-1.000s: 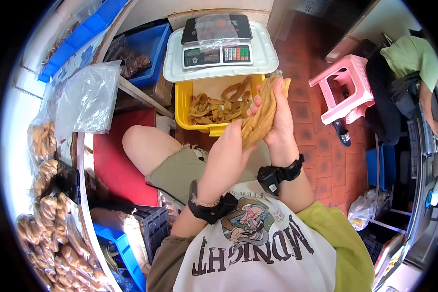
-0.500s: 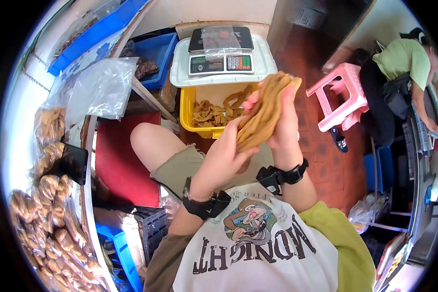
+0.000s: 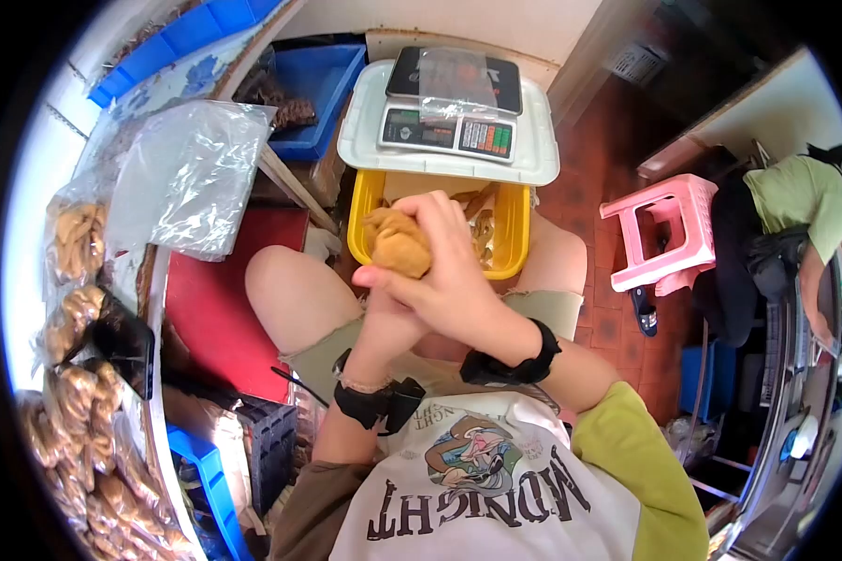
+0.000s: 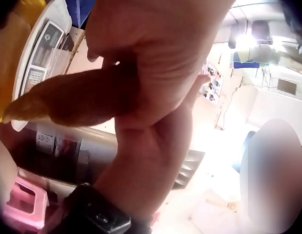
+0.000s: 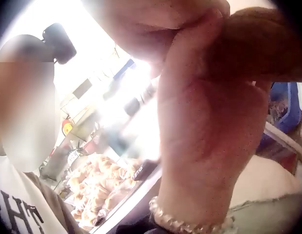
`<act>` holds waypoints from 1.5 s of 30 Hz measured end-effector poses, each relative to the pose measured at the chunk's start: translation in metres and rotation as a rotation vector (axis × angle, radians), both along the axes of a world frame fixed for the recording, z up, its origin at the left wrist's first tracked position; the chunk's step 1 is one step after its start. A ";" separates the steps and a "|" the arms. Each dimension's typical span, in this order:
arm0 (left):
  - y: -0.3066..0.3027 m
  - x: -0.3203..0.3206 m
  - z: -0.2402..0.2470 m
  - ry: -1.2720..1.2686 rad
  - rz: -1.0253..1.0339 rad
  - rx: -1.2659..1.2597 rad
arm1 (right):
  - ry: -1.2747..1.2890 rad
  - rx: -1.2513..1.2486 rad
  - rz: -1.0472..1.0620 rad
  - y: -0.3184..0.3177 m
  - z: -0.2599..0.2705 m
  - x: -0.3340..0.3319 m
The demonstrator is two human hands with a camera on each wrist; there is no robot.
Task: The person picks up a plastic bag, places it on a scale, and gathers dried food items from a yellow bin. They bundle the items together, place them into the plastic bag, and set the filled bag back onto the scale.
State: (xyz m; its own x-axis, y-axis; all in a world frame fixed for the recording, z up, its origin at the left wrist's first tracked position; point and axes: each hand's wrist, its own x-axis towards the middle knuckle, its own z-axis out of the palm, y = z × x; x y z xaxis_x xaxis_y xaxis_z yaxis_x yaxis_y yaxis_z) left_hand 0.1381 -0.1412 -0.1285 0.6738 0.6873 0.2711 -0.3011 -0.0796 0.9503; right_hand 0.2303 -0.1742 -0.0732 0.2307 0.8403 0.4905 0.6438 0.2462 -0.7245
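Note:
Both hands are joined round a bundle of thick tan-brown strips in the head view, in front of the yellow tub's near side. My right hand lies over the bundle, thumb toward me and fingers pointing away. Below it my left hand grips the lower part, its fingers mostly hidden by the right. One end of the bundle juts out past the hands in the left wrist view. More brown strips lie in the yellow tub.
A digital scale with a clear bag sits on a white lid behind the tub. Packed bags of brown strips and a phone fill the left shelf. A pink stool and another person are at right.
The bundle has come left and now points end-on, mostly covered. My right hand has crossed over the left. The head view has shifted slightly.

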 end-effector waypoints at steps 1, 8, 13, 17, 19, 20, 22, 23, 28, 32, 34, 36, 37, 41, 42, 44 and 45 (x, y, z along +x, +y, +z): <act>0.008 0.003 -0.004 -0.023 0.040 -0.045 | -0.011 -0.009 0.000 0.007 -0.001 -0.002; 0.055 0.018 -0.035 -0.045 0.238 -0.324 | -0.095 -0.220 0.114 0.053 -0.021 0.016; 0.084 -0.005 -0.061 -0.207 0.273 -0.579 | -0.334 -0.186 0.031 0.098 -0.075 0.111; 0.104 -0.010 -0.082 -0.450 0.305 -0.727 | -0.012 -0.647 -0.306 0.103 -0.225 0.195; 0.111 -0.008 -0.077 -0.681 0.121 -0.823 | 0.027 -0.839 -0.301 0.091 -0.280 0.198; 0.115 -0.009 -0.082 -0.706 0.081 -0.843 | 0.001 -0.974 -0.149 0.086 -0.299 0.196; 0.114 -0.013 -0.086 -0.732 0.027 -0.883 | -0.011 -1.119 0.006 0.077 -0.326 0.187; 0.113 -0.014 -0.086 -0.773 -0.033 -0.906 | -0.007 -1.212 0.080 0.077 -0.338 0.182; 0.115 -0.013 -0.082 -0.802 -0.108 -0.902 | -0.203 -1.429 0.287 0.074 -0.342 0.164; 0.115 -0.020 -0.079 -0.832 -0.077 -0.883 | -0.348 -1.459 0.260 0.075 -0.347 0.147; 0.114 -0.023 -0.079 -0.854 -0.074 -0.880 | -0.340 -1.348 0.366 0.072 -0.357 0.142; 0.114 -0.022 -0.081 -0.904 -0.116 -0.856 | -0.328 -1.310 0.319 0.064 -0.376 0.137; 0.115 -0.021 -0.081 -0.909 -0.104 -0.852 | -0.308 -1.266 0.262 0.059 -0.390 0.135; 0.117 -0.021 -0.085 -0.866 -0.119 -0.861 | -0.231 -1.276 0.332 0.060 -0.419 0.136; 0.118 -0.020 -0.087 -0.842 -0.135 -0.868 | -0.298 -1.373 0.293 0.074 -0.376 0.128; 0.120 -0.019 -0.089 -0.837 -0.185 -0.857 | -0.359 -1.470 0.239 0.079 -0.353 0.128; 0.121 -0.017 -0.089 -0.835 -0.230 -0.844 | -0.442 -1.405 0.264 0.078 -0.363 0.137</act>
State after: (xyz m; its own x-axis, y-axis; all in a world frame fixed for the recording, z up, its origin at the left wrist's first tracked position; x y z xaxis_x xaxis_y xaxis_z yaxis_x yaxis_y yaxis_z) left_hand 0.1210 -0.0204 -0.2180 0.6354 0.7445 0.2050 -0.7721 0.6084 0.1835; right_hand 0.3672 -0.0964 -0.4361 0.0536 0.6655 -0.7445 0.9177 -0.3267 -0.2259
